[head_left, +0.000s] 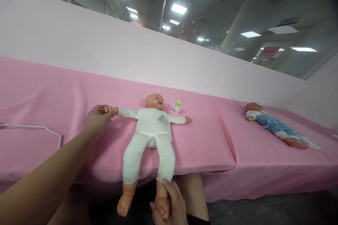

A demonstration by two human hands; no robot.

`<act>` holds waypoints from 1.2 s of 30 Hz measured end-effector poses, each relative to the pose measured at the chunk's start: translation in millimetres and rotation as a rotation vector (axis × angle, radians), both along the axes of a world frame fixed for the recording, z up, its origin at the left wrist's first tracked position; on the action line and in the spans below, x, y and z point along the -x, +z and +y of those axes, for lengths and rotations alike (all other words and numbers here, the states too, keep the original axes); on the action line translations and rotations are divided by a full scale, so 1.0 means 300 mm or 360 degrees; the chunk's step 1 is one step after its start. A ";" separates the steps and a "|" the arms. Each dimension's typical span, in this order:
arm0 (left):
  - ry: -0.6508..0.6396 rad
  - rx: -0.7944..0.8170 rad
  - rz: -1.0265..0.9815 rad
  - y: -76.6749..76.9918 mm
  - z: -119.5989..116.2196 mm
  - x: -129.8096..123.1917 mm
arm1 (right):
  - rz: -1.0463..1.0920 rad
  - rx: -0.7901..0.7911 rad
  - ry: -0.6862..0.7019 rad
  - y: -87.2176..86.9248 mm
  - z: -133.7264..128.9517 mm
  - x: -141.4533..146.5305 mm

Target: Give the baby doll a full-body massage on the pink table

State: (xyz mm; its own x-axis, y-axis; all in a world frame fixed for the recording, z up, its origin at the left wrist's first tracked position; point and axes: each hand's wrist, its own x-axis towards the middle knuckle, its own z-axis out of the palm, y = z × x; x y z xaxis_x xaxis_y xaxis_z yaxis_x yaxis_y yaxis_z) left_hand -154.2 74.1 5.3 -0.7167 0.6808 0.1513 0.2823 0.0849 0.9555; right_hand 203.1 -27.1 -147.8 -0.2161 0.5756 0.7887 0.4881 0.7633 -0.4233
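A baby doll [154,123] in white clothes lies on its back on the pink-covered table [200,147], arms spread, head toward the wall. Its lower legs hang over the near edge. My left hand [98,117] is closed around the doll's hand at the left, fingers and thumb pinching it. Down at the front edge, my right hand [173,205] holds the doll's foot [162,202] on the right side, fingers along its ankle and thumb below. The doll's other foot [127,198] hangs free.
A small bottle with a green cap [177,107] stands beside the doll's head. Farther right lies a second doll [271,123] in blue trousers, with thin tubing about it. A white cable [39,126] runs across the cloth at left. Behind rises a white wall [132,56] with windows above.
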 end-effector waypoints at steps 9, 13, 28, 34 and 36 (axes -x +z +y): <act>-0.0072 0.0051 0.0561 0.135 0.029 -0.187 | 0.0061 0.0320 -0.0144 0.337 0.162 -0.047; -0.0384 0.0041 0.0922 0.152 0.130 -0.303 | 0.0078 0.0406 0.0037 0.461 0.297 0.032; -0.0695 0.0125 0.1180 0.048 0.210 -0.302 | 0.0203 0.0607 0.0036 0.495 0.417 0.152; -0.0162 0.0145 0.0362 0.038 0.244 -0.130 | 0.0024 0.0391 -0.0001 0.422 0.221 0.023; -0.0072 0.0188 0.0220 0.028 0.256 -0.087 | -0.0085 0.0275 -0.0027 0.370 0.154 -0.015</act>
